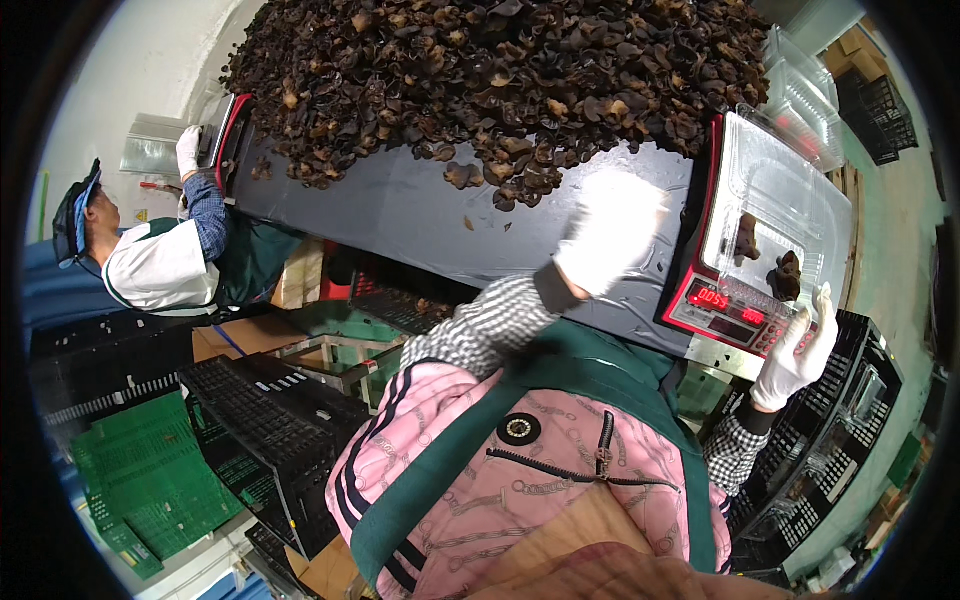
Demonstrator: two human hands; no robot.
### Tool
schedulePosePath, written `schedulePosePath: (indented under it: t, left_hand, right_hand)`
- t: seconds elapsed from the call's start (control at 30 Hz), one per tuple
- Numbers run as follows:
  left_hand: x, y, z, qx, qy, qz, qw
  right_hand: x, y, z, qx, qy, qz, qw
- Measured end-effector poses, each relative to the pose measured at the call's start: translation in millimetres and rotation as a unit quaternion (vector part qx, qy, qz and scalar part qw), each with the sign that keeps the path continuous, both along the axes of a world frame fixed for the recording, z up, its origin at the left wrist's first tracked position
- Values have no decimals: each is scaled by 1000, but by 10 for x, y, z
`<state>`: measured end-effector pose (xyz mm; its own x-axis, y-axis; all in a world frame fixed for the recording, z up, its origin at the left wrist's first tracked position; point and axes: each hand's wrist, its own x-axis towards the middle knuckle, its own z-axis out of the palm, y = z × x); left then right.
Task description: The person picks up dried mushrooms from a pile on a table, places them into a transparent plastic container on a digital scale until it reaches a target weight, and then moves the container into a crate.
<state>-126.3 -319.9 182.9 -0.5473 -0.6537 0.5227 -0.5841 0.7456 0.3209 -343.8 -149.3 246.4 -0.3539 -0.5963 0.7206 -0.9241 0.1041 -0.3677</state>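
Note:
My left hand, in a white glove, is over the grey table covering, in front of the heap of wood ear mushrooms. Glare and motion blur hide its fingers and anything in them. My right hand, gloved too, is at the near right corner of a red digital scale with its fingers apart, close to the edge of a clear plastic tray. Whether it touches the tray is unclear. This tray lies on the scale's metal plate and holds two wood ear pieces. The scale's red display is lit.
Clear plastic trays are stacked beyond the scale. Black plastic crates stand by my right side, with more black crates and a green crate at left. A co-worker works at another red scale on the far left.

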Motion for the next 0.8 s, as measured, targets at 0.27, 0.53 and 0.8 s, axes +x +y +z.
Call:
schedulePosePath:
  t: [0.27,0.53,0.8]
  left_hand:
    - [900,-302,-258,0,-51,132,990]
    - [708,180,-94,118,135,-35,983]
    - [323,793,-150,698,331,-71,631]
  right_hand:
    - [1238,-523,-150,65,-213,288,931]
    - [1230,-627,-335,83,-113,303,943]
    - [674,-862,-239,162,-131,469,858]
